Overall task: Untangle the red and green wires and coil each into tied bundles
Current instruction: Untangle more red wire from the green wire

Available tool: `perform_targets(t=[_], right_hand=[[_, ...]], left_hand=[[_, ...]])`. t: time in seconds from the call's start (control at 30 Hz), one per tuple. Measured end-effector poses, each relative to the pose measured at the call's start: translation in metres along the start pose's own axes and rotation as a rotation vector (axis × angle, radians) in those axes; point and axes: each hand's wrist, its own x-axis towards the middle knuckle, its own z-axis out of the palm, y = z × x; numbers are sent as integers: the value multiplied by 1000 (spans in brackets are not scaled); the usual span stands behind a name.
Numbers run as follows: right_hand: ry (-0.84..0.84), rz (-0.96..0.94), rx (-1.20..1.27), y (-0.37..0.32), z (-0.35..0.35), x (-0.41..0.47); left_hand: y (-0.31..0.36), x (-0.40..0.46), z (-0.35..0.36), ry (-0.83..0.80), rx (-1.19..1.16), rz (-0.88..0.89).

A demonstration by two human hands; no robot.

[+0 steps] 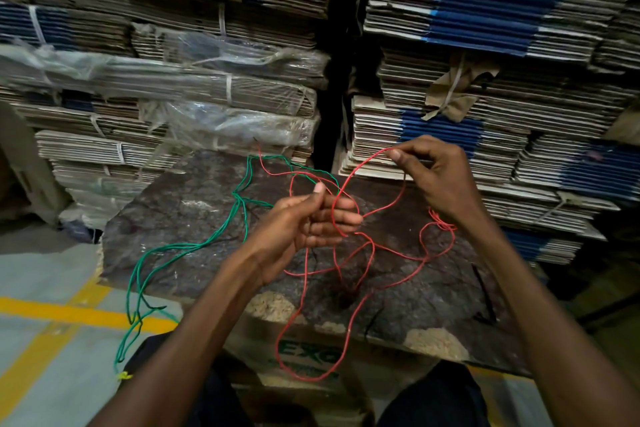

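The red wire [372, 260] lies in loose loops over the dark worn board [194, 215] and hangs down past its front edge. My left hand [304, 225] holds a loop of the red wire around its curled fingers, thumb up. Up and to the right, my right hand [436, 173] pinches another stretch of the red wire between thumb and fingers. The green wire [194, 246] trails from the board's far middle down over the left edge toward the floor, crossing the red wire near the back of the board.
Tall stacks of flattened cardboard [485, 45] bound with straps stand right behind the board, some wrapped in plastic [214, 87]. The board rests on a cardboard box [311, 354]. Grey floor with yellow lines [69, 314] lies to the left.
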Motion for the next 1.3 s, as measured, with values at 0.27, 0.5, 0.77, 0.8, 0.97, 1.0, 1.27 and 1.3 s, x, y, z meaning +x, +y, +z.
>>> perform_targets(t=[0.27,0.5,0.77,0.8,0.97,1.0,1.27,1.3], right_hand=[[-5,107,69,16,21,2],[-84,229,224,16,44,-18],[-184,522,453,-3,65,-60],[-216,530,479,-5,67,-64],[-284,546,577,-15,66,-70],[-293,548,585,-17,65,-69],[-286,501,753,-25,48,-71],[-295,488,767,-26,46,-71]], left_hand=[[7,-6,5,-84,-271,143],[30,-7,10,-80,-558,242],[36,19,2,-161,-580,319],[36,25,1,-161,-567,326],[35,47,-2,-65,-478,361],[35,50,-2,-50,-453,359],[44,55,-9,29,149,494],[47,55,-12,11,272,514]])
